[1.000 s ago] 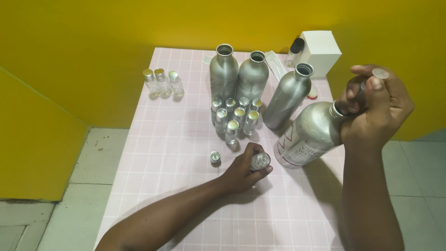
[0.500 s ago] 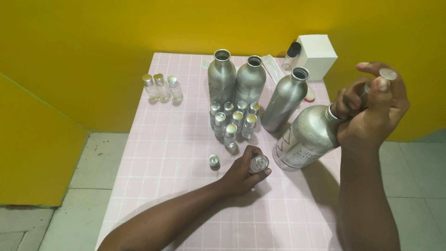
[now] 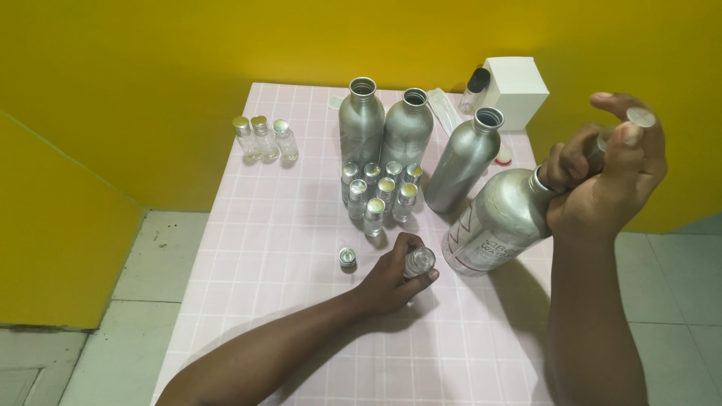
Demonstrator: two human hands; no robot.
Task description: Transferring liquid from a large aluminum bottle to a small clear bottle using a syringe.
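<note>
Gripping glass vial (image 3: pixel 420 262), tilted aluminium bottle (image 3: pixel 496 219) — smooth, cylindrical

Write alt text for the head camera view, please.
A person's left hand grips a small open glass vial on a pink tiled table, while the right hand tilts a large silver bottle by its neck. Capped vials and three open silver bottles stand behind.

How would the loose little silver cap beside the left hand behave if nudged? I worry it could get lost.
The small silver cap looks light, so it would probably skid on the smooth pink tiled table. Being round, it might roll if tipped on edge. It looks rigid, not fragile.
</note>
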